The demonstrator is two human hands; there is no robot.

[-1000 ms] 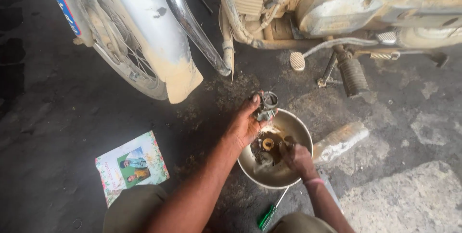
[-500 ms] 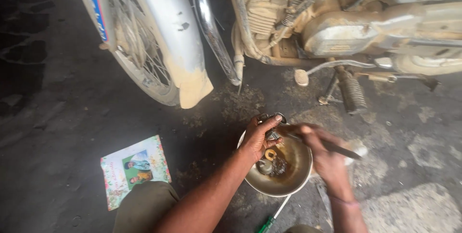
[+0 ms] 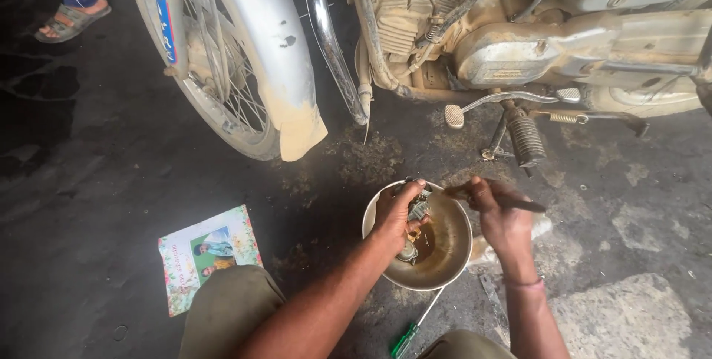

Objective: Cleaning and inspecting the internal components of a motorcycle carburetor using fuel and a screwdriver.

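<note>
I have my left hand (image 3: 393, 214) clamped around a small metal engine part (image 3: 417, 214), its fingers wrapped over the top, holding it low inside the steel bowl (image 3: 452, 255) so that the brownish liquid pooled there catches whatever runs off it. The bowl sits on the floor (image 3: 111, 181) right in front of my knees, just below the motorcycle (image 3: 519, 47), which keeps the part near where it seems to belong. My right hand (image 3: 498, 218) is closed on a thin dark tool (image 3: 519, 203), fingers pinched along its handle, with the working end pointed in toward the part over the bowl's rim; I can't tell exactly what kind of tool it is. A green screwdriver (image 3: 408, 338) lies beside the bowl, within easy reach. A printed card (image 3: 208, 255) lies on the floor to my left, well apart from the wet work. A sandalled foot (image 3: 70, 18) stands at the far corner.
</note>
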